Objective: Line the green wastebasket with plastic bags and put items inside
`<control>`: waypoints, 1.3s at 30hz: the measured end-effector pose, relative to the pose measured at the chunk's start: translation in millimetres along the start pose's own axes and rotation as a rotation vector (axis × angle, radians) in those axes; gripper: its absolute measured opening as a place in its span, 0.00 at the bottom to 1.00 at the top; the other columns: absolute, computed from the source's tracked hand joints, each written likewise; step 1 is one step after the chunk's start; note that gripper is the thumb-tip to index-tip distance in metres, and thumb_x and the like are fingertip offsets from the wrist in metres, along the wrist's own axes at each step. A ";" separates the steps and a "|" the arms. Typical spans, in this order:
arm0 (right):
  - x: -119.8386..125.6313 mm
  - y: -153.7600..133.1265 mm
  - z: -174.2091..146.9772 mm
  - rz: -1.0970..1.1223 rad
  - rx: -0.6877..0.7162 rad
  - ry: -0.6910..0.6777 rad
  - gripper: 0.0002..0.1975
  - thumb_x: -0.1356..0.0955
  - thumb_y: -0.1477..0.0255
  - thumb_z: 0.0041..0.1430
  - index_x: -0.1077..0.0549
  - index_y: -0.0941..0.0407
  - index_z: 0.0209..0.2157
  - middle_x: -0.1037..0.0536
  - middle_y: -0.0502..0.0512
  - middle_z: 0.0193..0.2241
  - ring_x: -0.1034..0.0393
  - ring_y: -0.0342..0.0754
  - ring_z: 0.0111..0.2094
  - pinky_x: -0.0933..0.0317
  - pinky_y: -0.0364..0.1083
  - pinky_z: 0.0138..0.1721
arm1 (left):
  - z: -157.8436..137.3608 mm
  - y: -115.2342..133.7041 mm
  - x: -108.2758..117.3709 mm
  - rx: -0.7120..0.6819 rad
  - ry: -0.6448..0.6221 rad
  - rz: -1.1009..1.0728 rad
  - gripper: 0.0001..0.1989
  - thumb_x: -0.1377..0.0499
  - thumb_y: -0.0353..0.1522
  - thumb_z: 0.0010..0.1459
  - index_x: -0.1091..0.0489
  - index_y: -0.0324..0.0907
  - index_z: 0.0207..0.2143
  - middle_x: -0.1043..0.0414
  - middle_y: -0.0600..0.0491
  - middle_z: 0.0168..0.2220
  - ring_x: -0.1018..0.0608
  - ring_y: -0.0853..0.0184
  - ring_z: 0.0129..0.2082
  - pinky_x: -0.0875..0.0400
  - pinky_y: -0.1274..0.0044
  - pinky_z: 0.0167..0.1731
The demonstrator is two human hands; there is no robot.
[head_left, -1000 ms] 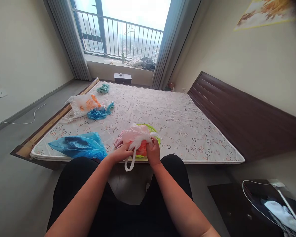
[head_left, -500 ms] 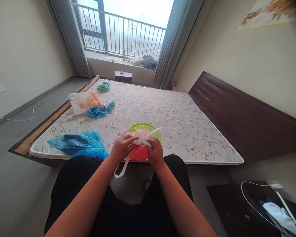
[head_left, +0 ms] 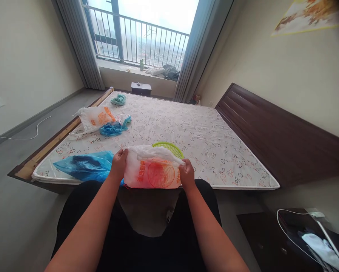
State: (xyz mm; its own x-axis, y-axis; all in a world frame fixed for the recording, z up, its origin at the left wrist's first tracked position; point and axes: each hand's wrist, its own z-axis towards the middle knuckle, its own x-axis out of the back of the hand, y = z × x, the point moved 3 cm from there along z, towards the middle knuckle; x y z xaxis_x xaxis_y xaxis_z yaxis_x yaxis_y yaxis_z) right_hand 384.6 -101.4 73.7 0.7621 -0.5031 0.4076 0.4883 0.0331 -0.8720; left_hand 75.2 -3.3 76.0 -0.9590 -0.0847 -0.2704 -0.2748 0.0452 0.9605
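Observation:
A white translucent plastic bag with orange-red print is stretched out flat between my hands over the near edge of the mattress. My left hand pinches its upper left side, and my right hand grips the upper right side. Something red shows faintly through or behind the bag; I cannot tell which. Behind it, the rim of a green plastic basket sticks out, mostly hidden. Just left of my left hand lies a blue plastic bag with a dark thing inside.
The lettered mattress lies on a wooden bed frame. On its far left are another white bag, a crumpled blue bag and a teal coil. At lower right, a dark cabinet carries a cable and cloth.
The white bag was bunched up between my hands and is now spread wide, print showing. My hands moved apart, left hand leftward, right hand rightward. The bag now covers more of the basket.

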 end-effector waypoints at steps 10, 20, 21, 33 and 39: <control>-7.2 -31.0 -2.1 -0.270 0.192 -0.155 0.17 0.34 0.62 0.63 0.25 0.54 0.50 0.20 0.58 0.45 0.27 0.55 0.46 0.34 0.53 0.48 | -4.7 7.0 3.1 -0.252 -0.062 0.448 0.16 0.42 0.36 0.50 0.27 0.40 0.42 0.24 0.48 0.38 0.22 0.59 0.38 0.26 0.70 0.37; -8.5 -39.1 -5.5 -0.364 0.275 -0.149 0.14 0.37 0.72 0.59 0.22 0.54 0.43 0.21 0.56 0.38 0.29 0.53 0.40 0.37 0.49 0.43 | -37.5 27.0 -30.1 -0.913 -0.175 0.957 0.24 0.41 0.28 0.52 0.28 0.45 0.53 0.24 0.46 0.51 0.24 0.56 0.52 0.33 0.64 0.56; -8.5 -39.2 -6.0 -0.359 0.276 -0.149 0.14 0.37 0.72 0.59 0.22 0.54 0.42 0.21 0.57 0.37 0.29 0.52 0.40 0.37 0.49 0.43 | -35.6 24.4 -29.6 -0.885 -0.177 0.962 0.20 0.41 0.29 0.53 0.26 0.45 0.50 0.23 0.46 0.48 0.23 0.56 0.49 0.32 0.64 0.54; 10.3 -29.4 -3.4 -0.047 -0.058 -0.002 0.18 0.36 0.55 0.63 0.27 0.56 0.32 0.28 0.48 0.22 0.38 0.46 0.25 0.45 0.44 0.28 | -4.8 16.3 14.0 -0.365 0.387 0.399 0.11 0.42 0.39 0.58 0.33 0.42 0.28 0.39 0.58 0.22 0.37 0.70 0.24 0.40 0.78 0.26; 9.1 -25.1 -4.9 0.078 -0.120 0.052 0.22 0.36 0.50 0.62 0.30 0.54 0.27 0.31 0.47 0.19 0.37 0.46 0.24 0.43 0.44 0.28 | 12.9 12.1 30.8 -0.228 0.448 0.178 0.14 0.40 0.41 0.54 0.40 0.43 0.24 0.47 0.62 0.19 0.43 0.74 0.19 0.44 0.80 0.21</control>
State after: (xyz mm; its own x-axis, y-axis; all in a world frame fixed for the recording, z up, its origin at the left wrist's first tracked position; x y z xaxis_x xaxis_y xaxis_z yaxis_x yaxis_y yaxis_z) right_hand 377.2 -111.0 98.0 0.7713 -0.5469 0.3255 0.3717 -0.0281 -0.9279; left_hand 41.5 7.5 78.4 -0.8524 -0.5142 -0.0950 -0.0410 -0.1154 0.9925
